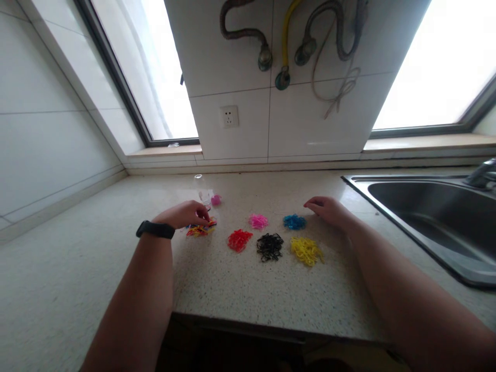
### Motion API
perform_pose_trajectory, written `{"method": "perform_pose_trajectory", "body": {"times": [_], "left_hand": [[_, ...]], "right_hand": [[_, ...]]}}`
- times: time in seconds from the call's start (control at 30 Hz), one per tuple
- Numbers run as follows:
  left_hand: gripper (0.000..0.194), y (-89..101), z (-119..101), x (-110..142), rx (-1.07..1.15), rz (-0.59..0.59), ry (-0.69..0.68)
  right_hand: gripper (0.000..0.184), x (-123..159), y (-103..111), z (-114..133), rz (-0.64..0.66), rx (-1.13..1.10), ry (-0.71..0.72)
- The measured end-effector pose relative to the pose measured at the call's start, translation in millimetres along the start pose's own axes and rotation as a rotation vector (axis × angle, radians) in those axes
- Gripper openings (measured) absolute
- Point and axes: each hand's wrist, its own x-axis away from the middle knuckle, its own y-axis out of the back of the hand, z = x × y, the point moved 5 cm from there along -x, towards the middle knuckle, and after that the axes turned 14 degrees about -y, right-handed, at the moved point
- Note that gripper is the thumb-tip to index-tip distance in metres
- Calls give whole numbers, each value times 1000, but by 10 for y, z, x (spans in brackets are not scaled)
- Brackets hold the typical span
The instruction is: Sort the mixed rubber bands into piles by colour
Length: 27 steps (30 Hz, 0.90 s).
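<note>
My left hand [190, 213], with a black band on its wrist, reaches down to a pile of mixed-colour small rubber bands [199, 230]. Its fingers are curled in and closed at the pile's upper edge; what they pinch is hidden. To the right lie separate heaps of small bands: red [239, 240], pink [258, 221], black [270, 247], blue [294, 222] and yellow [307, 251]. Just right of the blue heap, my right hand [324, 207] is held with its fingertips together. Anything between them is too small to make out.
Behind my left hand stand a clear plastic container [204, 196] and a small pink item [216, 200]. A steel sink [426, 222] is set into the speckled countertop [240, 294] at right. A tiled wall with a socket [229, 117] and capped pipes rises behind.
</note>
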Motion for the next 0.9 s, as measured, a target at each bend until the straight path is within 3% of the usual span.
{"method": "perform_pose_trajectory", "body": {"times": [0.47,0.9], "left_hand": [[33,-45,64,-89,-134,-39,16],[30,5,-3,-141,-144,-227,-114]], "right_hand": [[36,-68,-17,-72,-2,4,-15],[37,-100,-48,-88,15,-15,2]]}}
